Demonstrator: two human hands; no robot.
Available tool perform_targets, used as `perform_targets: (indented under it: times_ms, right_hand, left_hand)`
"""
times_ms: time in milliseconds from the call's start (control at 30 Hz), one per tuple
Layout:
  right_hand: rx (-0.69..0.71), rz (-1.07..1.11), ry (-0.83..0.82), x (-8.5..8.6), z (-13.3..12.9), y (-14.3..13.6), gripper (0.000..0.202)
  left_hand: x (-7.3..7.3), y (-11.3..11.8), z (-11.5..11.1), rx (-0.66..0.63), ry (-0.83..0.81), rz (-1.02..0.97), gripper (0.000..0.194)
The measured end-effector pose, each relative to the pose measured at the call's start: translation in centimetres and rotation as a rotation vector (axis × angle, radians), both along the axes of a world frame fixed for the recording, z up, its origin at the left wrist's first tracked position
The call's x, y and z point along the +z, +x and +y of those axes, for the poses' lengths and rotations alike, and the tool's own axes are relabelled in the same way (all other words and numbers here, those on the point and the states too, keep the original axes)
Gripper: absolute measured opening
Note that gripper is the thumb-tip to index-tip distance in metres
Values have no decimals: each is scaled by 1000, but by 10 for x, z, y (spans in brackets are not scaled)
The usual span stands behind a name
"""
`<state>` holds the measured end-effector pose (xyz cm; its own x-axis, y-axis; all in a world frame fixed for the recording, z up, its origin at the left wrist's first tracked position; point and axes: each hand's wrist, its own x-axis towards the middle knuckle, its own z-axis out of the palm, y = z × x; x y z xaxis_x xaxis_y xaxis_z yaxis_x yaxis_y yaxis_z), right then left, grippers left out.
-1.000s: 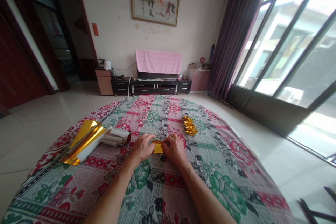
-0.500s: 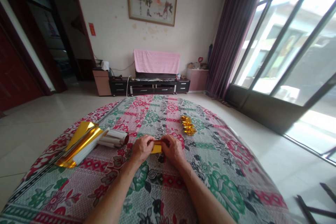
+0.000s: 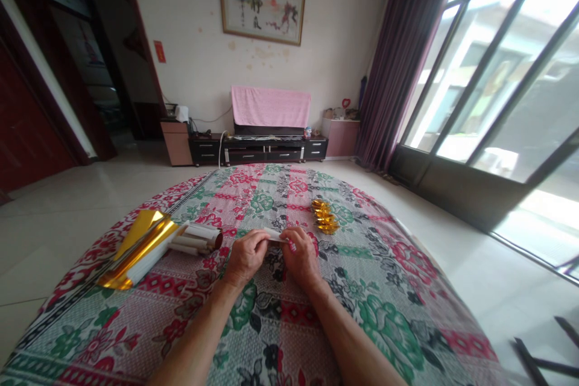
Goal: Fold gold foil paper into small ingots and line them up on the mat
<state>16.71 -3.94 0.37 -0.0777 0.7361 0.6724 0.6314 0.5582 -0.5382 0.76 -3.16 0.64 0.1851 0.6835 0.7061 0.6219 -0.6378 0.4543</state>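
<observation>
Folding a small piece of paper (image 3: 274,234) just below the middle of the frame, with its pale underside turned up toward the camera. Pinched from both ends: left hand (image 3: 245,256) closed on the near-left end, thumb over curled fingers; right hand (image 3: 301,255) closed on the right end, fingertips pressing the strip from above. Held just over the flowered cloth (image 3: 380,289) rather than flat on it, as far as can be told. Judged to be a mid-fold step, a flap being turned or rolled over; next likely needing a firm crease along the long edge, thumbs running outward while the ends are kept level, though that is a judgement only. Lying at left centre, near the left hand but apart from it, white paper rolls (image 3: 199,237), and beyond them toward the left edge a sheaf of gold foil sheets (image 3: 138,247), glossy and slightly curled. Sitting a little above and right of the hands, a short row of finished gold folded pieces (image 3: 324,216), apart from the right hand. Leaving bare cloth in plenty across the lower frame and to the lower right, so room for elbows and for setting things down. Curving away at the far right, the table's rim, with tiled floor (image 3: 54,211) beyond; closest clutter on the left side only.
</observation>
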Motion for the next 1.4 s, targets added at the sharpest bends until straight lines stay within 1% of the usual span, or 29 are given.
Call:
perform_targets:
  times_ms: [100, 200, 300, 400, 467, 633, 700, 800, 900, 1000, 1133, 1200, 1300, 1400]
  right_hand:
    - [4, 6, -1, -3, 2, 0, 22]
    - [-2, -25, -29, -4, 1, 0, 22]
    - [-17, -106, -81, -4, -2, 1, 20]
    - [-5, -196, -112, -2, -5, 3, 19]
    - [13, -234, -121, -2, -6, 4, 22]
    - [26, -238, -143, -4, -6, 5, 32]
    - [-2, -219, -142, -6, -5, 4, 42]
    - [-73, -207, -167, -7, -4, 2, 63]
    - [-105, -210, -212, -8, -4, 1, 70]
    - [-44, -166, -199, -9, -4, 2, 72]
    - [161, -53, -118, -8, -4, 4, 76]
    - [231, -5, -98, -7, -4, 4, 76]
    - [266, 36, -96, -6, -4, 3, 75]
    - [254, 55, -103, -6, -3, 1, 71]
  left_hand:
    - [-2, -1, 1, -2, 27, -18, 17]
    - [-3, -2, 1, -23, -2, 18, 18]
    - [-3, -6, -1, -51, -83, 106, 17]
    - [-3, -10, -3, -45, -134, 219, 15]
    - [-4, -11, -4, -39, -153, 266, 14]
    - [-4, -11, -4, -58, -181, 283, 16]
    - [-4, -10, -3, -66, -170, 246, 16]
    - [-5, -10, -2, -71, -153, 156, 15]
    - [-6, -10, -1, -89, -179, 95, 15]
    - [-5, -10, -2, -95, -215, 84, 15]
    - [-3, -9, -3, -65, -243, 105, 13]
    - [-2, -9, -3, -45, -256, 110, 12]
    - [-2, -9, -3, -50, -259, 105, 11]
    - [-3, -9, -2, -80, -242, 88, 11]
